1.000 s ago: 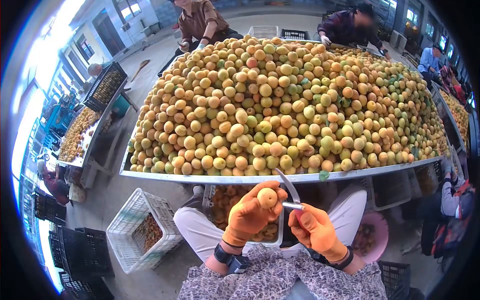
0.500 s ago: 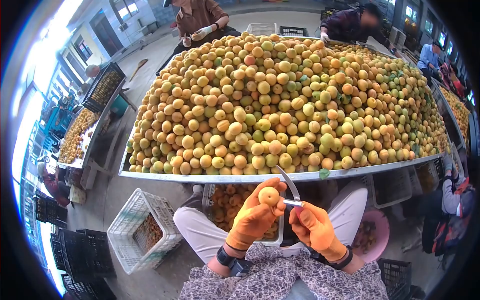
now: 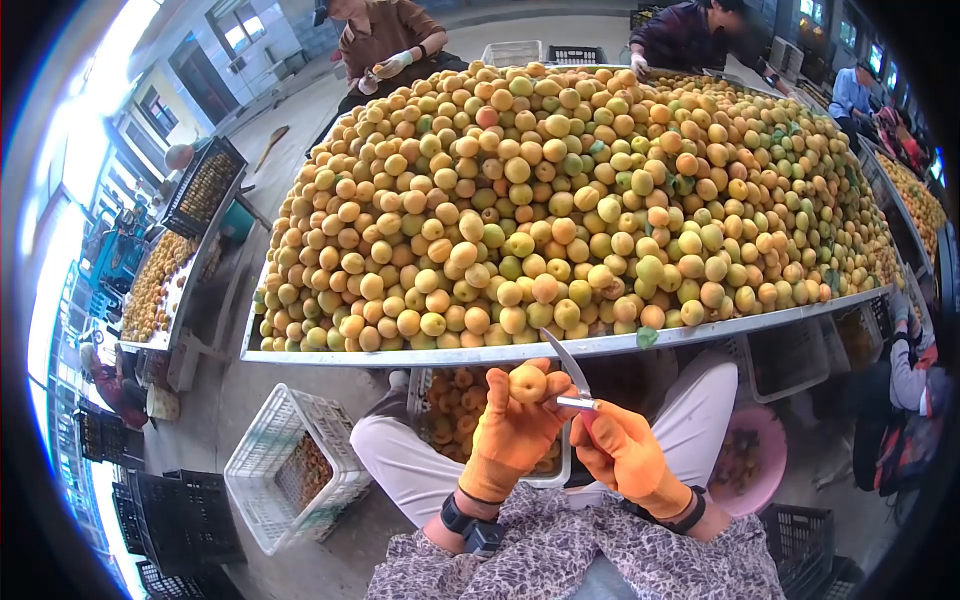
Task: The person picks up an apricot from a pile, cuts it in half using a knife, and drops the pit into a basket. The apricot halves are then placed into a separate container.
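An apricot (image 3: pixel 527 383) sits in the fingers of my left hand (image 3: pixel 508 440), which wears an orange glove. My right hand (image 3: pixel 628 455), gloved the same way, grips a knife (image 3: pixel 570 366) with a curved blade and a reddish handle. The blade points up and to the left, just right of the apricot. Both hands are close together over my lap, in front of the tray rim (image 3: pixel 470 356). Behind that rim rises a large heap of apricots (image 3: pixel 500 220). Below my hands, a crate (image 3: pixel 418 400) holds cut apricots (image 3: pixel 455 400).
A white crate (image 3: pixel 265 490) with some fruit pieces stands at my left, a pink basin (image 3: pixel 765 460) at my right. Black crates (image 3: pixel 185 520) are stacked farther left. Two people (image 3: pixel 395 40) (image 3: pixel 690 35) work across the heap; another person (image 3: pixel 910 385) sits at far right.
The apricot in my left hand has turned slightly and shifted a little left. The knife has moved slightly left with my right hand. The view has tilted a little.
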`<state>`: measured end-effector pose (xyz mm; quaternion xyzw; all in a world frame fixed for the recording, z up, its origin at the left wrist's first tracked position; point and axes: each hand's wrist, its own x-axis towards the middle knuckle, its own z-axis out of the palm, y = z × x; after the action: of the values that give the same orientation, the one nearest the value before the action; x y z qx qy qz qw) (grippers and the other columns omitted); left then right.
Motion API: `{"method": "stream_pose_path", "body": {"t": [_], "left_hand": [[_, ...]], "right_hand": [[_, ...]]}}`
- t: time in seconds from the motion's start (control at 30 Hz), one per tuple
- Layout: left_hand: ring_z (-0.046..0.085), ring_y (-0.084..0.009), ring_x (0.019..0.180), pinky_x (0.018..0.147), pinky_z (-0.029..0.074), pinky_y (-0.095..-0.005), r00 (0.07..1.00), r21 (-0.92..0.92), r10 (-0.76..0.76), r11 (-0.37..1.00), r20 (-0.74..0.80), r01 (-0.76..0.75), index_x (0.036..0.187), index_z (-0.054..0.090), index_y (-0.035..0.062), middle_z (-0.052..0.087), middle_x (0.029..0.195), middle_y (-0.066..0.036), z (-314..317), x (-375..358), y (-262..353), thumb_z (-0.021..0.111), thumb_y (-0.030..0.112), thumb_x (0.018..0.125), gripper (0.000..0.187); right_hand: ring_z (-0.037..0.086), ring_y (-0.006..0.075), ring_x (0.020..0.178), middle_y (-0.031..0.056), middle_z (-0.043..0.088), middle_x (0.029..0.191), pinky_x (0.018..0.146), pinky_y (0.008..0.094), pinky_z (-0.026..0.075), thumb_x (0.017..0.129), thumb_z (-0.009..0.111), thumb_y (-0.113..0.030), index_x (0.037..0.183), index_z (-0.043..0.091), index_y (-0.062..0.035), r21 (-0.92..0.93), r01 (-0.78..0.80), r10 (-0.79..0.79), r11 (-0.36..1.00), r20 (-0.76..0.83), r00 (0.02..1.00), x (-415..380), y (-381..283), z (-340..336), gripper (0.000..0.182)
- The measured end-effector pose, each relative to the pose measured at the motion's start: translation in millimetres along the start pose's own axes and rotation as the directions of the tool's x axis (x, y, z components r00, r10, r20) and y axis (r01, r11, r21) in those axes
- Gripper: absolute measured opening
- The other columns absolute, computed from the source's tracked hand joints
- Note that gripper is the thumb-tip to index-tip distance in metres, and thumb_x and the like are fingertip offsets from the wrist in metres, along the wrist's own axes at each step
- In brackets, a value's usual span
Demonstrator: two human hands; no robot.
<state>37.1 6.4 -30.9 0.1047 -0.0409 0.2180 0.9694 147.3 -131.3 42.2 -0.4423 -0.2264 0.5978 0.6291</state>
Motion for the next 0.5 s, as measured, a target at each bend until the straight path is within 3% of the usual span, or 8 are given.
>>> {"method": "stream_pose_path", "body": {"t": [0.13,0.2,0.33,0.43,0.5], "left_hand": [[0.052,-0.0295,0.116,0.104,0.039,-0.0444,0.992,0.133,0.004,0.991,-0.125,0.013,0.130,0.046,0.0011,0.057,0.120,-0.014,21,0,-6,0.049,0.060,0.091,0.071],[0.051,-0.0307,0.118,0.104,0.039,-0.0470,0.986,0.291,0.053,0.957,-0.158,-0.004,0.132,0.044,0.0011,0.057,0.122,-0.015,22,0,-9,0.048,0.058,0.093,0.069],[0.051,-0.0313,0.119,0.103,0.040,-0.0470,0.989,0.322,0.079,0.946,-0.125,-0.035,0.132,0.044,0.0013,0.057,0.123,-0.017,18,-2,-12,0.047,0.056,0.094,0.066],[0.052,-0.0322,0.119,0.104,0.040,-0.0463,0.986,0.365,0.094,0.930,-0.140,-0.037,0.132,0.043,0.0013,0.058,0.123,-0.020,26,-4,-12,0.047,0.053,0.096,0.063],[0.052,-0.0327,0.119,0.104,0.039,-0.0461,0.984,0.384,0.112,0.922,-0.136,-0.052,0.133,0.042,0.0017,0.058,0.122,-0.020,32,-6,-13,0.046,0.050,0.098,0.060]], "right_hand": [[0.028,0.0025,0.046,-0.0052,0.038,0.059,0.043,0.0199,0.020,0.102,0.046,-0.039,0.093,0.054,-0.0045,0.002,0.001,-0.001,1.000,-0.010,1.000,4,3,1,0.036],[0.028,0.0028,0.046,-0.0056,0.038,0.059,0.043,0.0199,0.020,0.102,0.047,-0.038,0.093,0.055,-0.0051,-0.055,0.025,-0.026,0.998,-0.022,0.999,6,4,1,0.035],[0.030,0.0031,0.047,-0.0055,0.038,0.059,0.044,0.0207,0.021,0.102,0.047,-0.038,0.091,0.056,-0.0054,-0.076,0.063,-0.066,0.995,-0.040,0.997,11,14,-1,0.035],[0.032,0.0016,0.051,-0.0064,0.039,0.061,0.046,0.0190,0.020,0.097,0.053,-0.046,0.092,0.055,-0.0026,-0.163,0.114,-0.117,0.980,-0.004,0.993,13,17,-2,0.043],[0.032,0.0016,0.051,-0.0063,0.039,0.061,0.046,0.0198,0.020,0.097,0.051,-0.047,0.091,0.055,-0.0021,-0.339,0.265,-0.287,0.903,-0.015,0.958,15,23,-3,0.046]]}}
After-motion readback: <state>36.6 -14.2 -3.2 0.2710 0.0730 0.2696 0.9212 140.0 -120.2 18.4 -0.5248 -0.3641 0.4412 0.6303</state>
